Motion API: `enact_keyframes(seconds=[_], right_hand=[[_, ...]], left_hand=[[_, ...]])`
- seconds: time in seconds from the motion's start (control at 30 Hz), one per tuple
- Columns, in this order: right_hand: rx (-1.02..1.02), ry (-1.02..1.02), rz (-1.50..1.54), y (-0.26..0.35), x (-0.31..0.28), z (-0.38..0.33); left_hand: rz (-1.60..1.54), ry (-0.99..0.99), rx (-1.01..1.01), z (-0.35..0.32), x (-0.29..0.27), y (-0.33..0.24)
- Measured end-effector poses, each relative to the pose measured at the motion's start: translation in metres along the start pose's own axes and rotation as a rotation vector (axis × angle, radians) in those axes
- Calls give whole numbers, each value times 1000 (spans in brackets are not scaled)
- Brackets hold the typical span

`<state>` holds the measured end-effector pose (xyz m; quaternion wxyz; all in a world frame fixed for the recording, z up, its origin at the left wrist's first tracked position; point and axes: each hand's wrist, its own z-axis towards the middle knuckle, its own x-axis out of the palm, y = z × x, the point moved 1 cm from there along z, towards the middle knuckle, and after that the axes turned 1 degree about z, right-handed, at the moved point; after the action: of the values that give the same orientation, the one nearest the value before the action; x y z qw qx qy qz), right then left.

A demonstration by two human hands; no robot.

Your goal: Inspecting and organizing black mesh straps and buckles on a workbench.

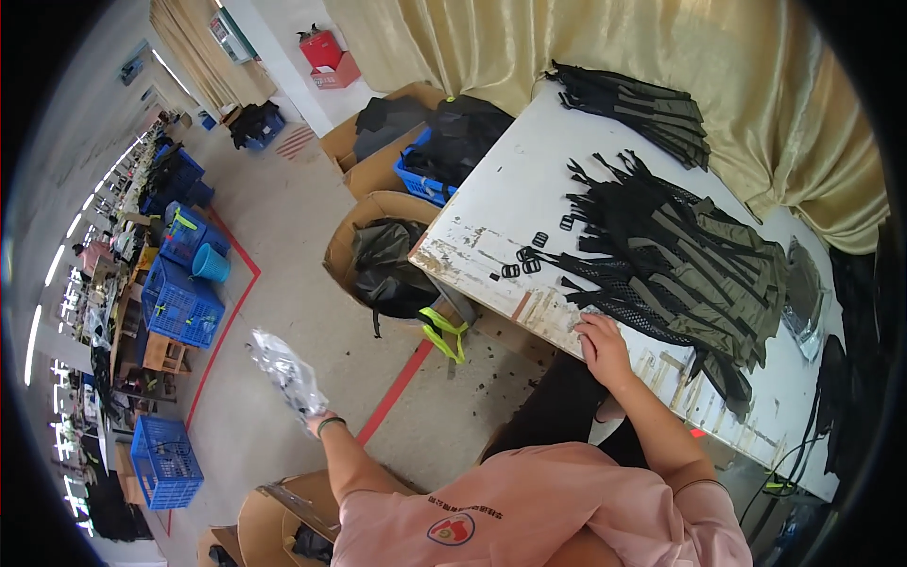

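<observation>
My left hand [323, 421] reaches out to the left over the floor, closed on a crumpled clear plastic bag [286, 371]; what the bag holds is too blurred to tell. At the near edge of the white worktable [496, 194], my right hand [605, 350] rests with its fingers stretched out and nothing in them. Just beyond it lies a spread pile of black and olive-green fabric straps [699, 260] with mesh. Several small black plastic buckles [531, 266] are scattered to the left of the pile.
Another bundle of straps [642, 104] lies at the table's far side by a gold curtain [624, 33]. Left of the table stand a cardboard box [342, 260] of black material and a blue crate [413, 180]. More blue crates [168, 463] line the far left. Cables [803, 439] hang at right.
</observation>
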<state>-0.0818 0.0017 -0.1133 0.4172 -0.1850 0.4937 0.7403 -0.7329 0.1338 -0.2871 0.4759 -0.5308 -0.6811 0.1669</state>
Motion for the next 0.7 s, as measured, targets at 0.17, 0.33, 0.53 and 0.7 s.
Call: enact_keyframes(seconds=[0.17, 0.33, 0.53, 0.7], right_hand=[[-21, -6, -10, -5, 7, -3], [-7, -20, -13, -7, 8, -4], [0, -226, 87, -9, -111, 33], [293, -781, -145, -127, -300, 25]], left_hand=[[72, 534, -336, -5, 99, -60], [910, 891, -209, -18, 118, 9], [1185, 749, -645, -71, 38, 155], [1329, 990, -980, -120, -28, 194]])
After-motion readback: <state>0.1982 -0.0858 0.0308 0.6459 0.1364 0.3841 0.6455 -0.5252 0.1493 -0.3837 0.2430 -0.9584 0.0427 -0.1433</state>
